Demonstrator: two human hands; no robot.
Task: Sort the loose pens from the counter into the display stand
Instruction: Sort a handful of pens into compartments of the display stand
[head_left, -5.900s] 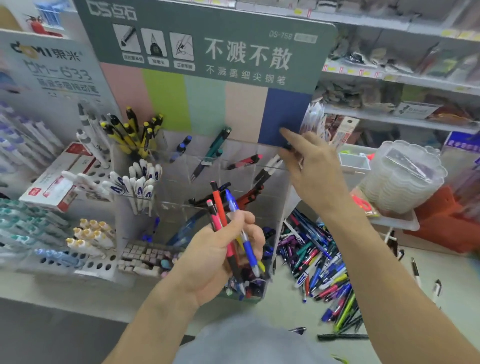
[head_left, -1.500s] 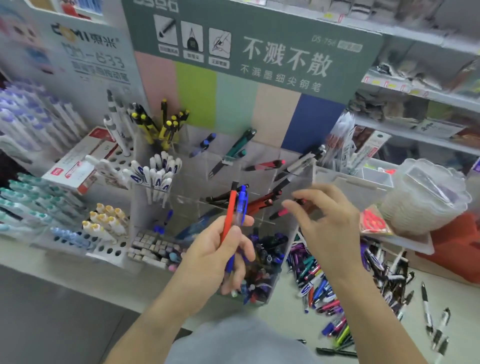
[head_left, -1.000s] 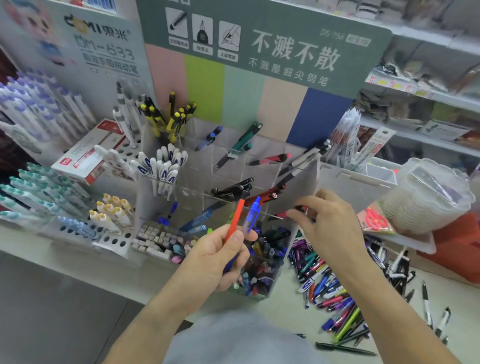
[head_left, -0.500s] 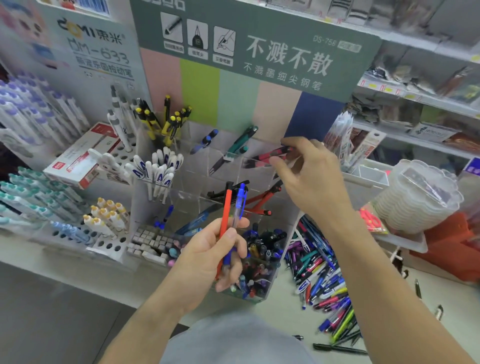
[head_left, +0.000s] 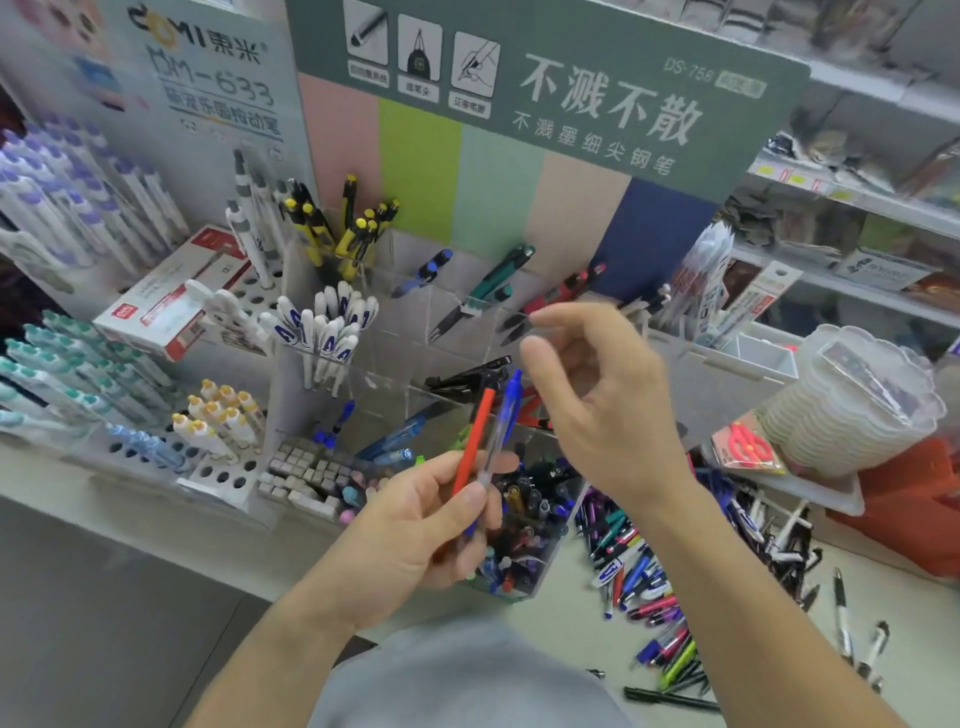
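Observation:
My left hand (head_left: 421, 525) pinches two pens upright in front of the clear acrylic display stand (head_left: 395, 364): an orange-red pen (head_left: 475, 436) and a blue pen (head_left: 504, 415). My right hand (head_left: 602, 405) hovers just right of their tips, fingers loosely curled and holding nothing. The stand's upper compartments hold a blue pen (head_left: 423, 273), a teal pen (head_left: 498, 275) and a red pen (head_left: 566, 288). A pile of loose pens (head_left: 639, 566) lies on the counter to the right, under my right forearm.
A clear bin of mixed pens (head_left: 524, 540) stands at the stand's front. White marker racks (head_left: 218, 415) fill the left. A stack of plastic trays (head_left: 852, 400) and scissors (head_left: 748, 447) sit at the right. A few white pens (head_left: 841, 618) lie scattered at the far right.
My right hand has let go of a red pen in the upper row and drawn back toward the pens in my left hand, empty. The left hand kept its two pens.

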